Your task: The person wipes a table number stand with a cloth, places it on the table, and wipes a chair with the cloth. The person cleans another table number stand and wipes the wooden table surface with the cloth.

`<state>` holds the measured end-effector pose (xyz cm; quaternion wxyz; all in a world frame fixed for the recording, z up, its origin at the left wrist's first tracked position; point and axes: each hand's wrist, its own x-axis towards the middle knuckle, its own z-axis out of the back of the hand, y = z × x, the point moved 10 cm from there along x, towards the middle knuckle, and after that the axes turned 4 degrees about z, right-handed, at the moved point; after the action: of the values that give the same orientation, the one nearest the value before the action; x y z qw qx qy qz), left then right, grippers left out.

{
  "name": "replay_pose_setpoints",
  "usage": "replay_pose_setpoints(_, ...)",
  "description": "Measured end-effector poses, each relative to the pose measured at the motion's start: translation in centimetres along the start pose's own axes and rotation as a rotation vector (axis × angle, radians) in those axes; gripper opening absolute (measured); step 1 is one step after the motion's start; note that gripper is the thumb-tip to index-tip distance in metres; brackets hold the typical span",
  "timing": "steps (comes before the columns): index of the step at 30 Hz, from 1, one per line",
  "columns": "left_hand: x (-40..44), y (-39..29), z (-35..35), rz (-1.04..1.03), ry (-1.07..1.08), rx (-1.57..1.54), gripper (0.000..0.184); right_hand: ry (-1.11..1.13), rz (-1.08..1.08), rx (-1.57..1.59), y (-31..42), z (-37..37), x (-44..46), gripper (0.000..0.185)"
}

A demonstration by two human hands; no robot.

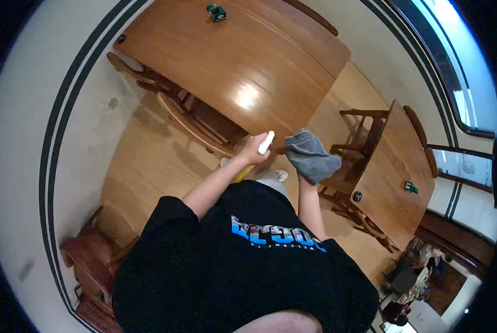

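Note:
My left hand (252,151) is closed round a bottle with a white top (266,142); a yellow part (243,173) shows below the hand. To its right, a grey-blue cloth (313,157) covers my right hand, whose fingers are hidden under it; only the wrist and forearm show below. Both hands are in front of my body, near the close edge of a large wooden table (220,61). The cloth is bunched and held up off the tabletop.
A small green holder (217,12) stands on the large table. Wooden chairs (184,122) are tucked at its near side. On the right, another wooden table (395,166) bears a green number block (410,187) and a black round object (357,196). A red-brown armchair (90,266) is at lower left.

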<state>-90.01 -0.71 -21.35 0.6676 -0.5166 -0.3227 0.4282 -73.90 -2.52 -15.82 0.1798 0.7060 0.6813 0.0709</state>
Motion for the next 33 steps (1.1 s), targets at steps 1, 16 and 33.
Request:
replay_pose_setpoints(1, 0.7, 1.4, 1.1, 0.092, -0.049, 0.015, 0.024, 0.003, 0.065, -0.071, 0.9, 0.3, -0.5, 0.053)
replay_pose_setpoints(16, 1.7, 6.9, 26.8, 0.345, -0.718, -0.203, 0.015, -0.013, 0.122, -0.403, 2.1, 1.1, -3.3, 0.063)
replay_pose_setpoints(33, -1.6, 4.6, 34.3, 0.577, -1.017, -0.416, 0.012, 0.113, -0.104, 0.130, -5.7, -2.9, 9.4, 0.066)
